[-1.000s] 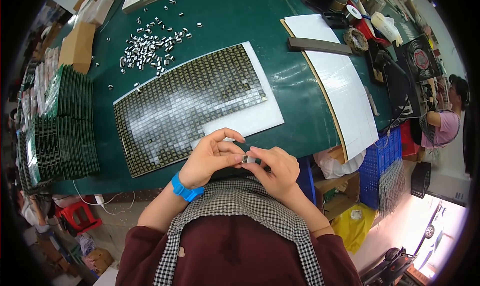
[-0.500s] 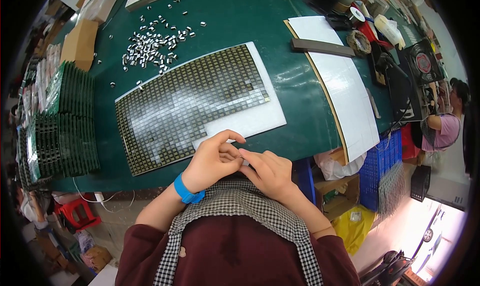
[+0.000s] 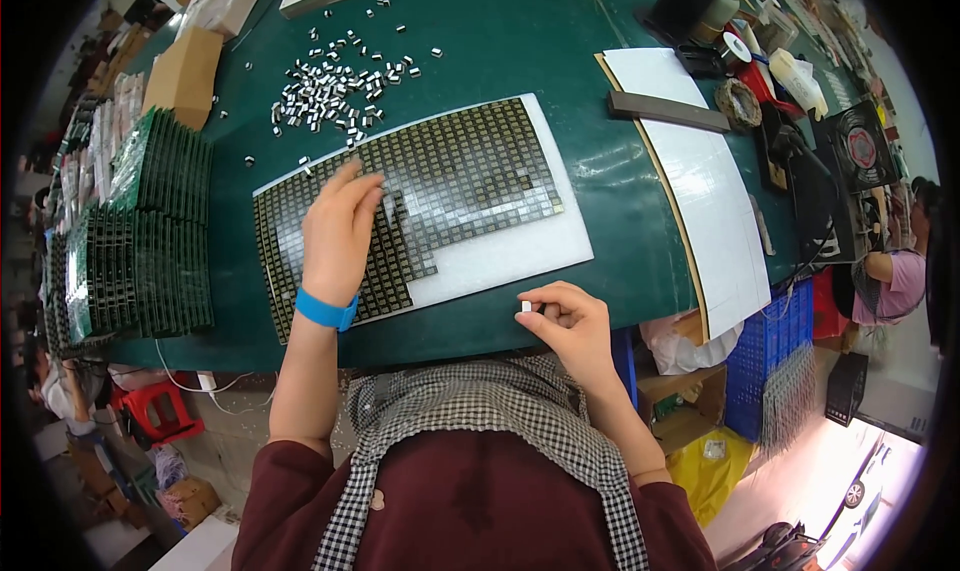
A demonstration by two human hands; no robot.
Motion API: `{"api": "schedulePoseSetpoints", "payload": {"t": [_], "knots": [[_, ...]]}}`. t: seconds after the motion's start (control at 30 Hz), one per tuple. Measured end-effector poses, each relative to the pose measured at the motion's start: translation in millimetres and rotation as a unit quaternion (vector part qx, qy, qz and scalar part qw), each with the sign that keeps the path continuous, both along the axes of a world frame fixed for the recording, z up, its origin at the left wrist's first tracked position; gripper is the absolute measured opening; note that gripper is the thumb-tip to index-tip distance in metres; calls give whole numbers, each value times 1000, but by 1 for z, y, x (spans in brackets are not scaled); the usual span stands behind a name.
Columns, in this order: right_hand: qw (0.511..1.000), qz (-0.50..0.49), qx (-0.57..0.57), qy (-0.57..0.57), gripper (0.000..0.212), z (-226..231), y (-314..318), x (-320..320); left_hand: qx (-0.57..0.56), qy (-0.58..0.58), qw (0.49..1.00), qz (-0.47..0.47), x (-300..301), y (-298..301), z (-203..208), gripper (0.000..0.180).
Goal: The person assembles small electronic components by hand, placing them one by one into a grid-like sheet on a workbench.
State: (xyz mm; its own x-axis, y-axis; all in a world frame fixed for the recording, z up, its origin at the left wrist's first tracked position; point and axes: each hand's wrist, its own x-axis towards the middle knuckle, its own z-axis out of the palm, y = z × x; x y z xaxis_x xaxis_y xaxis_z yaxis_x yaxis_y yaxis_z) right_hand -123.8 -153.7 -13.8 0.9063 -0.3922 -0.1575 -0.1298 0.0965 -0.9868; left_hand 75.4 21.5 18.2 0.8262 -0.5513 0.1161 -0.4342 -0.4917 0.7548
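My left hand, with a blue band at its wrist, hovers over rows of small dark square pieces, some with pale shiny tops. Its fingers stretch toward the far edge, somewhat blurred, with nothing visible in them. The rows lie on a white sheet, bare along its near right part. Near the table's front edge my right hand pinches a small white block between thumb and index finger. Beyond the sheet lies a loose pile of small silver-and-black metal parts.
Stacked green circuit boards stand at the left, with a cardboard box behind them. A dark bar lies across a white panel at the right. Farther right are a tape roll and a blue crate.
My hands were together at the front of the sheet. The left has moved away to the far left over the rows; the right has moved right with the small white block.
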Motion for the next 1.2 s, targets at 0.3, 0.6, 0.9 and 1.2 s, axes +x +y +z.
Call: {"api": "schedulePoseSetpoints", "payload": {"t": [0.3, 0.6, 0.9, 1.2], "knots": [[1000, -11, -14, 11, 17, -4, 0, 2, 302, -369, 864, -160, -82, -12, -19, 21], [989, -42, -139, -30, 18, 8, 1, -4, 172, -205, 940, -211, -54, 2, 3, 20], [927, -2, -343, -151, 19, 9, 11, 5, -209, 543, 810, -75, -79, -18, -2, 30], [922, 1, -356, -154, 17, 6, 12, 5, -215, 544, 809, -60, -84, -22, -4, 27]]}}
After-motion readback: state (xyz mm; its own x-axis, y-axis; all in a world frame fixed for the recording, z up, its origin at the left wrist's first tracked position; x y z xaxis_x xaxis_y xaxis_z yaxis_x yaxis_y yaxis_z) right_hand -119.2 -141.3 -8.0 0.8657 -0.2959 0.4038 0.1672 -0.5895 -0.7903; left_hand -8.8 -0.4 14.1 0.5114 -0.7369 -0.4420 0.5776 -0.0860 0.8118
